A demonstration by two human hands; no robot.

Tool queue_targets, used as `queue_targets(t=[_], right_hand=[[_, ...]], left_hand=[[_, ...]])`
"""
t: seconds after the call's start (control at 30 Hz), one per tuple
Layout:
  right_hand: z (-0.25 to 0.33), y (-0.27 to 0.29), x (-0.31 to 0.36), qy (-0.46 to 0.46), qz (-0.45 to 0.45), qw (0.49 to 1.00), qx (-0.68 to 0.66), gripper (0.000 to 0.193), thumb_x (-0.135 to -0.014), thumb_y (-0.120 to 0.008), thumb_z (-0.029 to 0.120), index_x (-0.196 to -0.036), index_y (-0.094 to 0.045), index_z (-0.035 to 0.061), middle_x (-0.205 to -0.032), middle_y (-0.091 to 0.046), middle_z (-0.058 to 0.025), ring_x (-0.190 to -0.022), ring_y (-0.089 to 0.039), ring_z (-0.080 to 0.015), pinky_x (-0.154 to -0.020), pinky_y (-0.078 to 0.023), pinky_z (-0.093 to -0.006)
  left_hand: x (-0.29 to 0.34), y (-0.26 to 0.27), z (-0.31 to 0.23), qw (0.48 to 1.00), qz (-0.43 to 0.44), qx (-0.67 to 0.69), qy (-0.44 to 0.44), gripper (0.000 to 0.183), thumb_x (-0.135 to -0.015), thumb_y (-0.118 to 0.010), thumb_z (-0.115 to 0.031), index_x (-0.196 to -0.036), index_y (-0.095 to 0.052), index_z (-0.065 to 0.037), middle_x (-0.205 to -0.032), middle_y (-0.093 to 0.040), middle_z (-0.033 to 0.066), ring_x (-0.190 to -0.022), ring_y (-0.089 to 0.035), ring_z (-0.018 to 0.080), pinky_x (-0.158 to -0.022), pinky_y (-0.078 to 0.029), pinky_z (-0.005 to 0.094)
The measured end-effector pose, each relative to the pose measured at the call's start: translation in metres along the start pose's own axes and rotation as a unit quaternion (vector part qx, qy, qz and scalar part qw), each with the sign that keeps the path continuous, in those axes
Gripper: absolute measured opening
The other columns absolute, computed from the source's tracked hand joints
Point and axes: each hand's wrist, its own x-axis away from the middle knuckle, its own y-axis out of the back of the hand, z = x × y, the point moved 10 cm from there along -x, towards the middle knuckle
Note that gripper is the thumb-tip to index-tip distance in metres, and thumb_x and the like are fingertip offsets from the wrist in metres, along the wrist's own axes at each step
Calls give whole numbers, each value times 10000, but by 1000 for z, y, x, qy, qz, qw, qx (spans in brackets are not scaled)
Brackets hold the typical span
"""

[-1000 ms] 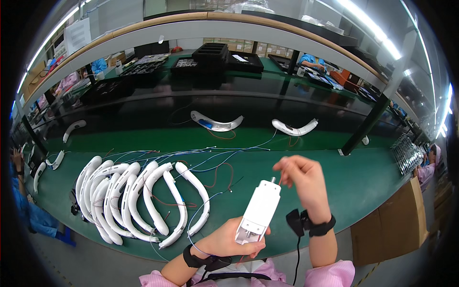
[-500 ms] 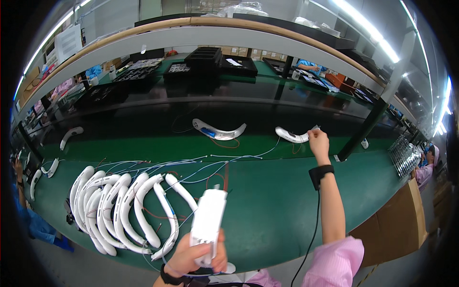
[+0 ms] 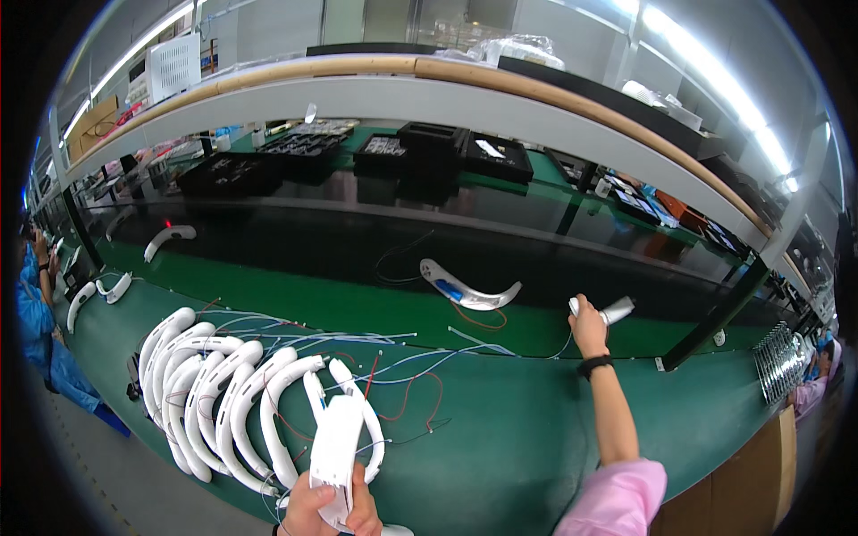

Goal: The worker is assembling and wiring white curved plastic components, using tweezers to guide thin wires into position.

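Note:
My left hand (image 3: 332, 507), low in the middle, is closed around one end of a white curved plastic housing (image 3: 338, 438), which points up and away from me. My right hand (image 3: 589, 329) reaches out to the far right. Its fingers are closed on the left end of another curved white housing (image 3: 618, 310) at the dark belt's near edge. A thin cable hangs from beside that hand. Many similar curved white housings (image 3: 247, 406) lie overlapping in a row left of my left hand, with blue-white and red wires (image 3: 357, 338) trailing from them.
A curved housing with a blue part (image 3: 471, 290) lies on the dark conveyor belt (image 3: 313, 237), another housing (image 3: 170, 237) farther left. Black trays (image 3: 496, 161) stand beyond. A shelf beam (image 3: 393, 94) crosses above; a dark post (image 3: 719, 313) rises at right. Co-workers sit at both sides.
The whole view has shifted. My right hand has moved from the right end of the far housing to its left end. My left hand still holds its housing, now nearer the row.

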Motion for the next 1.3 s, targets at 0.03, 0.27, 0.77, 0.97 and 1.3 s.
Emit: queue_targets(t=[0.03, 0.27, 0.77, 0.97, 1.3], right_hand=[[36, 34, 17, 26, -8, 998, -49, 388, -755, -595, 115, -1120, -473, 58, -927, -607, -173, -778, -603, -341, -636, -492, -419], [203, 123, 202, 162, 99, 911, -366, 493, -657, -704, 72, -1123, -548, 45, -1109, -592, -123, -913, -626, -254, -756, -512, -295], [270, 78, 157, 332, 537, 687, -359, 515, -746, -684, 278, -1145, -524, -6, -1089, -574, -151, -863, -616, -196, -751, -481, -311], [119, -64, -47, 33, 158, 976, -149, 460, -717, -701, 177, -1104, -523, 3, -906, -628, -194, -778, -628, -292, -689, -501, -333], [181, 49, 29, 226, 223, 919, -232, 258, -718, -666, 96, -933, -532, 46, -882, -541, -123, -814, -569, -324, -710, -465, -386]], left_hand=[[3, 2, -6, 999, -14, 24, -20, 378, -837, -449, -295, -1067, -396, -1, -611, -482, 150, -554, -532, 303, -582, -460, 501], [-4, 12, -25, 995, -4, 64, -70, 411, -846, -372, -348, -1092, -386, -19, -611, -471, 101, -558, -535, 265, -575, -484, 492], [29, 16, -30, 987, -113, 83, -78, 586, -893, -234, -524, -1105, -395, -2, -601, -463, 154, -530, -535, 299, -549, -485, 496], [16, -1, -19, 992, -130, 10, 6, 637, -883, -217, -599, -1120, -420, -44, -591, -420, 125, -531, -506, 284, -556, -471, 472], [1, 1, -29, 990, -115, 75, 1, 615, -916, -168, -537, -1161, -430, -38, -649, -431, 109, -564, -510, 265, -574, -488, 446]])
